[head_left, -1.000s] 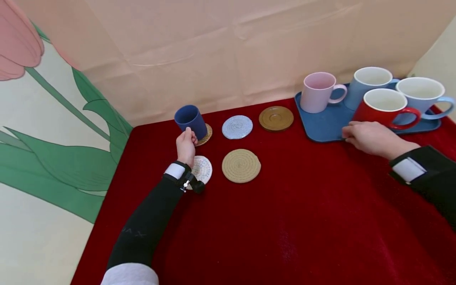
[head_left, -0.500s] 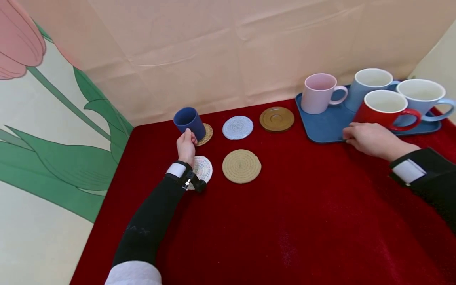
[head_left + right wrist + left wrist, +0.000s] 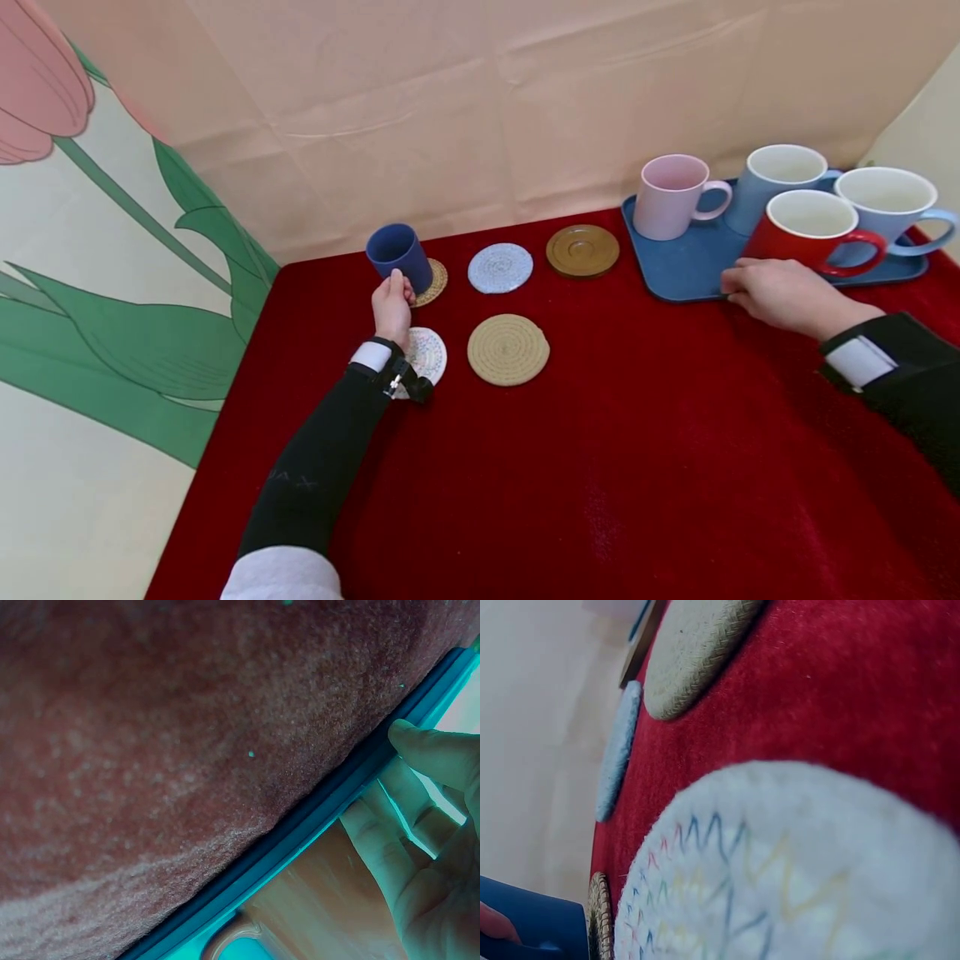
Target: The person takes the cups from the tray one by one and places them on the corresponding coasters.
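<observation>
My left hand [image 3: 392, 307] grips a dark blue mug [image 3: 411, 257] by its near side, where the handle is mostly hidden behind the fingers. The mug stands over a small woven straw coaster [image 3: 438, 287], its base right at the coaster in the left wrist view. Under my left wrist lies a white coaster with coloured stitching [image 3: 431, 360]. Far to the right, my right hand [image 3: 787, 292] pinches the near edge of a blue tray [image 3: 678, 271], thumb outside the rim and fingers inside. A red mug [image 3: 783, 235] stands on the tray just behind those fingers.
A pink mug [image 3: 665, 204] and two light blue mugs, one at the back [image 3: 742, 200] and one at right [image 3: 888, 221], share the tray. Between the hands lie a pale blue coaster [image 3: 500, 268], a brown saucer [image 3: 582, 250] and a tan coaster [image 3: 508, 350]. A draped wall backs the red-covered table.
</observation>
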Demonstrator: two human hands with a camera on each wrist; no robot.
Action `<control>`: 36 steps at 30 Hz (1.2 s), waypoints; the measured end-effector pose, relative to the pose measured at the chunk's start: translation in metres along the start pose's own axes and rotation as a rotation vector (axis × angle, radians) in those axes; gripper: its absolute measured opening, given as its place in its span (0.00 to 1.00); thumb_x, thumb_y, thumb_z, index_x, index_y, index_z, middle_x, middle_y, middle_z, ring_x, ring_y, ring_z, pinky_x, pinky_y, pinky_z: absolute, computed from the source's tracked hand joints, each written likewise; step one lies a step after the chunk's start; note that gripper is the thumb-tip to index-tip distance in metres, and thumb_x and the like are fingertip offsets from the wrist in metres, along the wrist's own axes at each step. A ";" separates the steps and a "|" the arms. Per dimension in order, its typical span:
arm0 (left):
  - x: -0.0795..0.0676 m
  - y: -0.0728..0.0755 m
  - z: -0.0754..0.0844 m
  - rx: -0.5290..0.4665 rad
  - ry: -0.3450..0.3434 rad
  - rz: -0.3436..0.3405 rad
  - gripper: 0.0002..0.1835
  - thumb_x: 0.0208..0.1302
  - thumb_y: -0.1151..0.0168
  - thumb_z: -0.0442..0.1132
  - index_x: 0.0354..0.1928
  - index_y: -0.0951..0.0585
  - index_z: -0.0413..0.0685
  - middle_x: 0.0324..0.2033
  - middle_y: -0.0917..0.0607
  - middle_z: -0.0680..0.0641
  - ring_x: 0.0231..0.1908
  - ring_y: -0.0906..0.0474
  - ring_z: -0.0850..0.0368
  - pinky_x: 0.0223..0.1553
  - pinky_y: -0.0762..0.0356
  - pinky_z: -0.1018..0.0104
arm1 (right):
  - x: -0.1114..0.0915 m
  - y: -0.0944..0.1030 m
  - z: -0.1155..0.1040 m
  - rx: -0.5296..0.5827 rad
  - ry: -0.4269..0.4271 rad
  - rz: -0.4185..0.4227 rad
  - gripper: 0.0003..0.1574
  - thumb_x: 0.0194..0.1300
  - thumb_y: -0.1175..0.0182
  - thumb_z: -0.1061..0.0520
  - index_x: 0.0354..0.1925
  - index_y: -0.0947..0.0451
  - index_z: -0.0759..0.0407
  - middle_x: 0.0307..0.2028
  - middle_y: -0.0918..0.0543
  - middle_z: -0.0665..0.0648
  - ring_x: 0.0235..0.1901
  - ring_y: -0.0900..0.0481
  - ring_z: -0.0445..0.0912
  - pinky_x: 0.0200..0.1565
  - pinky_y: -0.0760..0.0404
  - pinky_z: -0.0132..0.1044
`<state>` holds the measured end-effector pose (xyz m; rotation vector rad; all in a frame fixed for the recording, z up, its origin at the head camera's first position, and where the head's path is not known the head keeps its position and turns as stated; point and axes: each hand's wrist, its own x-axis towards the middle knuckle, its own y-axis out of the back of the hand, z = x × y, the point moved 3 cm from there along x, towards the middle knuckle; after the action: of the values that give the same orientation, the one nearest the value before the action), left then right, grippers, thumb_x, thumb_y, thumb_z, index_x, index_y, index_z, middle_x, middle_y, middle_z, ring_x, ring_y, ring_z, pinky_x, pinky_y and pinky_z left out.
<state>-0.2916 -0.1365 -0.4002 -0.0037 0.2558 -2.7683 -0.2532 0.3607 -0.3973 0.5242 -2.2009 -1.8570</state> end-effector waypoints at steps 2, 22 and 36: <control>0.000 0.000 0.000 0.000 -0.001 -0.009 0.20 0.82 0.55 0.36 0.25 0.29 0.44 0.19 0.32 0.52 0.22 0.35 0.63 0.31 0.34 0.72 | 0.000 0.000 0.000 -0.001 0.003 0.001 0.14 0.57 0.28 0.67 0.43 0.16 0.64 0.35 0.18 0.56 0.35 0.22 0.50 0.40 0.16 0.55; 0.009 0.004 -0.003 0.019 0.070 -0.088 0.19 0.82 0.55 0.37 0.27 0.30 0.40 0.19 0.32 0.53 0.22 0.37 0.64 0.29 0.36 0.74 | 0.000 -0.001 0.000 -0.005 0.012 0.021 0.14 0.57 0.27 0.67 0.43 0.16 0.64 0.35 0.18 0.57 0.35 0.22 0.51 0.40 0.16 0.56; 0.006 0.000 0.000 0.066 0.067 -0.058 0.19 0.82 0.55 0.37 0.27 0.30 0.41 0.19 0.32 0.53 0.22 0.36 0.64 0.30 0.35 0.73 | -0.001 -0.001 0.000 -0.011 0.006 0.013 0.14 0.57 0.28 0.67 0.43 0.16 0.64 0.35 0.18 0.57 0.35 0.22 0.51 0.40 0.16 0.56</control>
<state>-0.2970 -0.1390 -0.4008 0.0997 0.1839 -2.8371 -0.2524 0.3605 -0.3979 0.5111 -2.1834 -1.8581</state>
